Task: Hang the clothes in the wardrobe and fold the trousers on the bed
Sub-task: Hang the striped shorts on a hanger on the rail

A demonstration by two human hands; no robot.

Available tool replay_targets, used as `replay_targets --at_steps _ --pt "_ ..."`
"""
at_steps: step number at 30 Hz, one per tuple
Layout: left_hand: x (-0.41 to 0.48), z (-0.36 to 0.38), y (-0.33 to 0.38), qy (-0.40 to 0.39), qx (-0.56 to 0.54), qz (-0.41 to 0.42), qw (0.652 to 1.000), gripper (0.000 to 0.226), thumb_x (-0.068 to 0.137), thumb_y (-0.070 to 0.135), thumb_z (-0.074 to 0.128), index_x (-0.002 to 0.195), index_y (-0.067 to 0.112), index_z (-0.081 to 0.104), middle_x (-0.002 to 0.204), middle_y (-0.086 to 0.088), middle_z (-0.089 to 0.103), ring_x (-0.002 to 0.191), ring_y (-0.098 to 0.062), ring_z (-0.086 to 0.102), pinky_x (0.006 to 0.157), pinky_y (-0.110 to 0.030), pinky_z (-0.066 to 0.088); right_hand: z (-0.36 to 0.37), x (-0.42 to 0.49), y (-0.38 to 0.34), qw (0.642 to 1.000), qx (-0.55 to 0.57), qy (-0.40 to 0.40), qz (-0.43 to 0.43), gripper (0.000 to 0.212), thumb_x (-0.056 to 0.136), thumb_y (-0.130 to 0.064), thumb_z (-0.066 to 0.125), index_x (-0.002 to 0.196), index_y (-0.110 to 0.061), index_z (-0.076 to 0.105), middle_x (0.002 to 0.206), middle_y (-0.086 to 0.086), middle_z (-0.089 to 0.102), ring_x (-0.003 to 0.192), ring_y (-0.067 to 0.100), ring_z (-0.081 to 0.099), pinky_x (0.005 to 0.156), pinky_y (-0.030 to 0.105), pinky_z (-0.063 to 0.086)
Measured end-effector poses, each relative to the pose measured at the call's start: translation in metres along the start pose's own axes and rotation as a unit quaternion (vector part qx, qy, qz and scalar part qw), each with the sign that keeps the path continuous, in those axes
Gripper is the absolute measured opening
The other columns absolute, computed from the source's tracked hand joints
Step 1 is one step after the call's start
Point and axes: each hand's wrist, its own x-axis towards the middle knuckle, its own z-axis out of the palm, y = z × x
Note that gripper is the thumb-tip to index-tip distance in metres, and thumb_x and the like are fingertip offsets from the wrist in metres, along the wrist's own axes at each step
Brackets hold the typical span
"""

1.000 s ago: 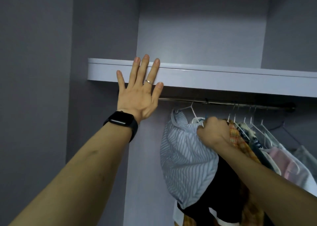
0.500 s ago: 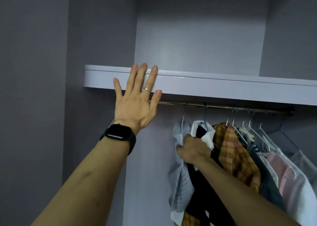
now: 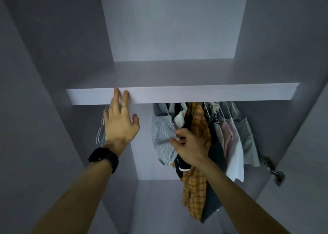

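Inside the grey wardrobe, several garments hang close together under the shelf (image 3: 213, 94). From the left they are a blue-white striped shirt (image 3: 161, 132), a black garment with a white collar (image 3: 181, 166), an orange plaid shirt (image 3: 197, 189), then darker, pink and white pieces (image 3: 232, 145). My right hand (image 3: 190, 148) has its fingers curled and grips the black garment just beside the striped shirt's edge. My left hand (image 3: 120, 125), with a ring and a black watch, rests flat with straight fingers on the shelf's front edge. The shelf hides the rail.
A few empty wire hangers (image 3: 100, 130) hang at the left, partly behind my left hand. The wardrobe's open door with a metal hinge (image 3: 273, 170) stands at the right. Grey side walls close in on both sides.
The view has tilted down, so the shelf now covers the rail. My right hand has slid lower on the garments. My left hand stays on the shelf edge.
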Motion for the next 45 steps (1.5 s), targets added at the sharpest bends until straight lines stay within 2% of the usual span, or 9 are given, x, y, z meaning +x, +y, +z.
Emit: replay_targets --at_steps 4,10,16,19,22,26,34,40,45 --pt "-0.061 0.003 0.039 -0.106 -0.062 0.011 0.992 0.059 0.096 0.027 0.06 0.152 0.022 0.041 0.162 -0.001 0.03 0.145 -0.029 0.031 0.118 -0.05 0.029 -0.052 -0.076 0.004 0.991 0.09 0.087 -0.046 0.024 0.094 -0.025 0.07 0.117 -0.019 0.066 0.114 -0.006 0.068 0.107 0.008 0.063 0.089 0.018 0.051" --pt "-0.189 0.056 0.072 -0.263 -0.118 0.027 0.957 0.052 0.096 0.025 0.061 0.147 0.023 0.049 0.156 -0.003 0.041 0.143 -0.024 0.037 0.119 -0.041 0.03 -0.065 -0.192 0.059 0.987 0.096 0.121 0.038 0.018 0.091 -0.034 0.069 0.105 -0.044 0.064 0.103 -0.023 0.068 0.099 0.0 0.064 0.084 0.023 0.053" --pt "-0.254 0.114 0.099 -0.426 -0.165 0.08 0.886 0.052 0.1 0.026 0.056 0.15 0.019 0.043 0.155 -0.002 0.042 0.14 -0.022 0.04 0.119 -0.038 0.029 -0.046 -0.272 0.125 0.973 -0.01 0.144 0.178 0.021 0.096 -0.034 0.065 0.113 -0.046 0.064 0.116 -0.016 0.064 0.1 0.006 0.061 0.089 0.029 0.054" --pt "-0.277 0.132 0.118 -0.495 -0.182 0.153 0.836 0.049 0.1 0.024 0.057 0.147 0.017 0.047 0.149 -0.004 0.049 0.135 -0.024 0.046 0.113 -0.041 0.036 -0.041 -0.314 0.148 0.959 -0.089 0.165 0.215 0.024 0.098 -0.037 0.062 0.12 -0.031 0.069 0.119 -0.012 0.067 0.103 0.01 0.06 0.087 0.032 0.056" --pt "-0.297 0.148 0.13 -0.531 -0.205 0.229 0.79 0.048 0.096 0.017 0.059 0.143 0.015 0.052 0.144 -0.005 0.054 0.133 -0.024 0.049 0.112 -0.039 0.038 -0.03 -0.36 0.158 0.933 -0.117 0.185 0.285 0.027 0.097 -0.047 0.056 0.12 -0.036 0.066 0.12 -0.014 0.065 0.098 0.01 0.062 0.082 0.028 0.053" --pt "-0.317 0.167 0.155 -0.573 -0.207 0.319 0.726 0.049 0.096 0.02 0.06 0.145 0.017 0.05 0.145 -0.003 0.054 0.133 -0.023 0.049 0.112 -0.039 0.039 -0.009 -0.424 0.155 0.868 -0.13 0.266 0.397 0.023 0.093 -0.031 0.069 0.116 -0.033 0.071 0.109 -0.008 0.069 0.092 0.017 0.067 0.078 0.023 0.049" --pt "-0.399 0.144 0.262 -0.626 -0.199 0.526 0.54 0.05 0.1 0.026 0.053 0.149 0.025 0.044 0.152 0.004 0.046 0.138 -0.019 0.042 0.114 -0.037 0.036 0.034 -0.557 0.108 0.656 -0.072 0.478 0.58 0.024 0.091 -0.026 0.072 0.114 -0.032 0.072 0.106 -0.013 0.069 0.096 0.01 0.067 0.084 0.036 0.056" --pt "-0.492 0.099 0.343 -0.622 -0.203 0.634 0.412 0.049 0.102 0.028 0.049 0.15 0.027 0.042 0.154 0.009 0.04 0.138 -0.018 0.042 0.113 -0.038 0.036 0.045 -0.642 0.093 0.529 -0.027 0.574 0.625 0.021 0.094 -0.031 0.068 0.115 -0.034 0.068 0.108 -0.023 0.064 0.094 -0.015 0.058 0.076 0.002 0.041" --pt "-0.576 0.079 0.382 -0.627 -0.173 0.683 0.333 0.049 0.101 0.025 0.052 0.149 0.022 0.044 0.153 0.005 0.037 0.141 -0.019 0.037 0.116 -0.035 0.033 0.058 -0.707 0.092 0.454 0.016 0.605 0.654 0.022 0.094 -0.031 0.067 0.116 -0.03 0.067 0.108 -0.021 0.066 0.091 -0.009 0.06 0.075 0.003 0.037"
